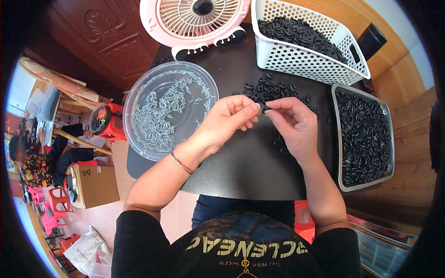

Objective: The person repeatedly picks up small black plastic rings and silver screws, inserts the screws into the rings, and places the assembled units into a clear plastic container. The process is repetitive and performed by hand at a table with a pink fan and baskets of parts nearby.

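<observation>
My left hand (230, 116) and my right hand (294, 121) meet fingertip to fingertip above the dark table. Between the right thumb and forefinger is a small black part (265, 110), mostly covered by the fingers. My left thumb and forefinger are pinched right beside it; whatever they hold is too small to make out. Just beyond the hands lies a loose pile of small black oval parts with holes (278, 89), some of it hidden behind my right hand. To the left, a round clear plastic tub (211, 88) holds many small silvery screw-like pins (160, 125).
A white perforated basket (301, 69) of black parts stands at the back right. Right of my hands is a metal tray (341, 181) full of similar parts. A pink fan (197, 39) stands at the back. Another person (39, 160) sits far left, near a cardboard box (97, 186).
</observation>
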Demonstrator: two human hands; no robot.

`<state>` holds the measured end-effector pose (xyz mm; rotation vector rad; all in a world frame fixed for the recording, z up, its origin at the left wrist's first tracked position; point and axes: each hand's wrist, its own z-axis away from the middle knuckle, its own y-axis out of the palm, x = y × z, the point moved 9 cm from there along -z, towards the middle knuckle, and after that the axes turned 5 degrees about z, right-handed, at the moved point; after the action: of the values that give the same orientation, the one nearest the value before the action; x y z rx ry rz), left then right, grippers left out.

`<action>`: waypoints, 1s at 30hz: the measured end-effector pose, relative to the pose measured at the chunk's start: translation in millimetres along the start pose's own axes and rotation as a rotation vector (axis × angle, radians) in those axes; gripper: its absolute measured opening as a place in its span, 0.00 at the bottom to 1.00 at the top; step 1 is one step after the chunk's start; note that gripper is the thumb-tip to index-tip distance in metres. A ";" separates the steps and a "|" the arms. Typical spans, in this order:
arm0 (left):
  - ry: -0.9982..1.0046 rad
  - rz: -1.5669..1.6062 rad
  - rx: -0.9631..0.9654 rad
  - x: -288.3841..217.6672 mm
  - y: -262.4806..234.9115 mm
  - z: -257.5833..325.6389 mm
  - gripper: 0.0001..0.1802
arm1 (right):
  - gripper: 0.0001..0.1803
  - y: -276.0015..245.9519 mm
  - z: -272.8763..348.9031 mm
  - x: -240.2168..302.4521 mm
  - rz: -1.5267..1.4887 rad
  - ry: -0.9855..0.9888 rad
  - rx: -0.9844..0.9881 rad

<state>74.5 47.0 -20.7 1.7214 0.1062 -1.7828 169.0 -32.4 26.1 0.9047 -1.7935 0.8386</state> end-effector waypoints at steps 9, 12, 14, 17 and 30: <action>-0.008 0.000 -0.007 -0.7 0.6 0.6 0.07 | 0.09 0.4 -0.5 -0.8 0.016 -0.006 -0.008; 0.012 -0.001 -0.008 -2.4 0.6 0.8 0.07 | 0.09 0.6 -0.5 -2.1 0.008 0.011 -0.010; 0.038 -0.008 0.000 -4.9 1.8 0.9 0.06 | 0.08 0.0 -0.3 -3.1 0.012 0.038 -0.013; 0.119 -0.111 -0.018 -12.7 3.1 2.1 0.04 | 0.08 0.4 0.0 -6.8 0.016 0.075 -0.012; 0.259 -0.266 -0.093 -28.2 2.2 6.1 0.06 | 0.09 1.8 0.1 -9.5 -0.152 0.158 0.010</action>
<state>68.3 53.3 6.9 1.9338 0.5428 -1.6959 170.2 -29.5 16.9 0.9413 -1.5658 0.7994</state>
